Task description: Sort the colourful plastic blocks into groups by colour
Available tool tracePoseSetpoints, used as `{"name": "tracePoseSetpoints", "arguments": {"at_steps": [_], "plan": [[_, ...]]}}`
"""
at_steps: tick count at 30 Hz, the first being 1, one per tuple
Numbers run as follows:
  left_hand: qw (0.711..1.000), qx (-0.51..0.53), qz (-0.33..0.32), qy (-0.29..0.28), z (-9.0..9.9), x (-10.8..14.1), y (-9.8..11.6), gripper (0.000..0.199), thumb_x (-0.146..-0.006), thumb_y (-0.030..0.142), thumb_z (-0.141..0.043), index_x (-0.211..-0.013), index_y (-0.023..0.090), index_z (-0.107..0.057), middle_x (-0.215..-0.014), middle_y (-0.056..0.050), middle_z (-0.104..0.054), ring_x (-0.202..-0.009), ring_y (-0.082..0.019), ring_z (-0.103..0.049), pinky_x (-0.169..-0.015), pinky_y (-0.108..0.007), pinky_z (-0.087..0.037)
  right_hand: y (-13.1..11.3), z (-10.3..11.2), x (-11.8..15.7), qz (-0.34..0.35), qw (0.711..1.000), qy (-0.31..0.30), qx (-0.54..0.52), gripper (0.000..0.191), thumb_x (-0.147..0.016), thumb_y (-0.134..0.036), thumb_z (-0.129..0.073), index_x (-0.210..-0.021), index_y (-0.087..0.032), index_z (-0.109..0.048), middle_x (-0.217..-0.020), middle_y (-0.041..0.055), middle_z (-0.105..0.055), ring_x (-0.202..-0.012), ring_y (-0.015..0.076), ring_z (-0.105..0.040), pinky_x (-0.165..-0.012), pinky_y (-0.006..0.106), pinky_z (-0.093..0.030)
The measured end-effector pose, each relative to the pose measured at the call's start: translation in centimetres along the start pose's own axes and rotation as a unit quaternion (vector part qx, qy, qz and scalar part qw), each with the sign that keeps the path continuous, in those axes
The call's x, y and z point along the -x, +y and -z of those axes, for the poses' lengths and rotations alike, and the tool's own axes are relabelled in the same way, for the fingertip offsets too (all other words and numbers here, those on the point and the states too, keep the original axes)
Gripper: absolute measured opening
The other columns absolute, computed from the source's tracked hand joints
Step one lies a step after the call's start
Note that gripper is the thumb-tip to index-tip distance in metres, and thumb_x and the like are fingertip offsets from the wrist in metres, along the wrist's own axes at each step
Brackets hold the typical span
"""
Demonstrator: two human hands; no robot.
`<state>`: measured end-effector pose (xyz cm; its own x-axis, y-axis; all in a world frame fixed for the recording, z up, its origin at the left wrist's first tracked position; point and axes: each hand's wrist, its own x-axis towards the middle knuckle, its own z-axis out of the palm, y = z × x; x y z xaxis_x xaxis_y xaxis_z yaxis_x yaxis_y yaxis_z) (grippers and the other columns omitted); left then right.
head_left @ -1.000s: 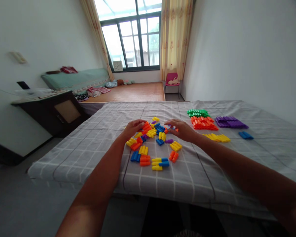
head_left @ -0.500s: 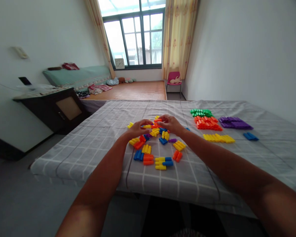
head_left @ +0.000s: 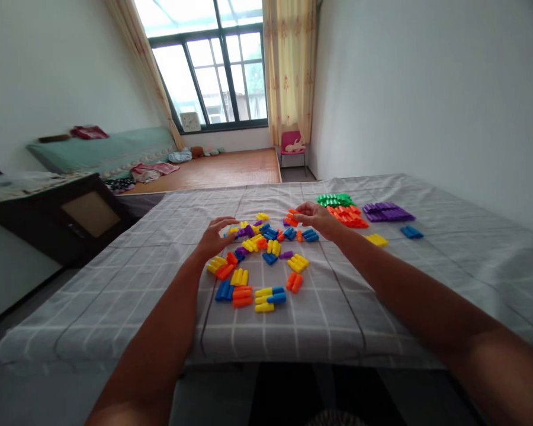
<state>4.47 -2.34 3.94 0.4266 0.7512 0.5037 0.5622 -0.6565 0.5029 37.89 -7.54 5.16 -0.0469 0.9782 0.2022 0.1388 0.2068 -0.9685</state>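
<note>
My right hand (head_left: 317,218) pinches an orange plastic block (head_left: 292,218) made of joined rounded tubes, held at the far right of a loose pile. At the pile's left edge is my left hand (head_left: 215,236), its fingers and thumb apart around nothing it grips, close to small yellow and blue blocks. Between the hands lie mixed pieces, among them a purple block (head_left: 249,231) and yellow blocks (head_left: 252,244). Closer to me are a yellow-and-blue block group (head_left: 270,299), an orange block (head_left: 242,296), a blue block (head_left: 224,290) and another orange block (head_left: 294,282).
Sorted rows lie to the right: green blocks (head_left: 335,200), orange blocks (head_left: 349,217), purple blocks (head_left: 388,212), yellow blocks (head_left: 376,240) and blue blocks (head_left: 411,231). A grey checked cloth (head_left: 137,284) covers the surface. A dark cabinet (head_left: 71,213) stands at the left.
My hands, close together over the pile before, have moved apart. The orange block has gone right with my right hand, and my left hand has released the yellow piece. The view has turned right.
</note>
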Motion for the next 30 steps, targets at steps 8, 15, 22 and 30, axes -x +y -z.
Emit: {"name": "tracePoseSetpoints", "arguments": {"at_steps": [8, 15, 22, 30], "plan": [[0.989, -0.106, 0.057, 0.086, 0.6, 0.2, -1.8, 0.030, -0.087, 0.034, -0.046, -0.101, 0.022, -0.070, -0.116, -0.005, -0.067, -0.114, -0.022, -0.056, -0.105, -0.039, -0.040, 0.2, 9.3, 0.1, 0.057, 0.975, 0.185, 0.107, 0.038, -0.068, -0.046, -0.073, -0.089, -0.018, -0.061, -0.084, 0.0039, -0.068, -0.074, 0.0163, -0.063, -0.068, 0.031, -0.053], [0.979, -0.142, 0.072, 0.127, 1.3, 0.5, -5.4, 0.032, -0.085, 0.032, -0.047, -0.101, 0.019, -0.070, -0.111, -0.007, -0.069, -0.107, -0.022, -0.060, -0.094, -0.035, -0.047, 2.6, 17.1, 2.0, -0.064, 0.862, 0.260, 0.430, 0.025, -0.072, -0.041, -0.067, -0.083, -0.018, -0.067, -0.080, 0.0066, -0.071, -0.073, 0.0198, -0.065, -0.069, 0.031, -0.050], [0.978, -0.163, 0.066, 0.110, 0.8, 0.8, -6.4, 0.032, -0.084, 0.033, -0.047, -0.101, 0.020, -0.071, -0.109, -0.007, -0.070, -0.105, -0.022, -0.061, -0.090, -0.034, -0.049, 2.1, 13.9, 2.1, -0.106, 0.808, 0.231, 0.531, 0.030, -0.077, -0.049, -0.059, -0.086, -0.021, -0.069, -0.081, 0.0047, -0.072, -0.075, 0.0193, -0.065, -0.063, 0.027, -0.043], [0.975, -0.173, 0.099, 0.099, 0.9, 0.9, -7.2, 0.031, -0.082, 0.030, -0.049, -0.100, 0.018, -0.072, -0.107, -0.009, -0.070, -0.101, -0.023, -0.062, -0.085, -0.034, -0.052, 1.6, 13.3, 2.4, -0.112, 0.768, 0.211, 0.594, 0.041, -0.080, -0.059, -0.054, -0.085, -0.022, -0.070, -0.081, 0.0072, -0.072, -0.078, 0.0218, -0.064, -0.062, 0.028, -0.039]]}}
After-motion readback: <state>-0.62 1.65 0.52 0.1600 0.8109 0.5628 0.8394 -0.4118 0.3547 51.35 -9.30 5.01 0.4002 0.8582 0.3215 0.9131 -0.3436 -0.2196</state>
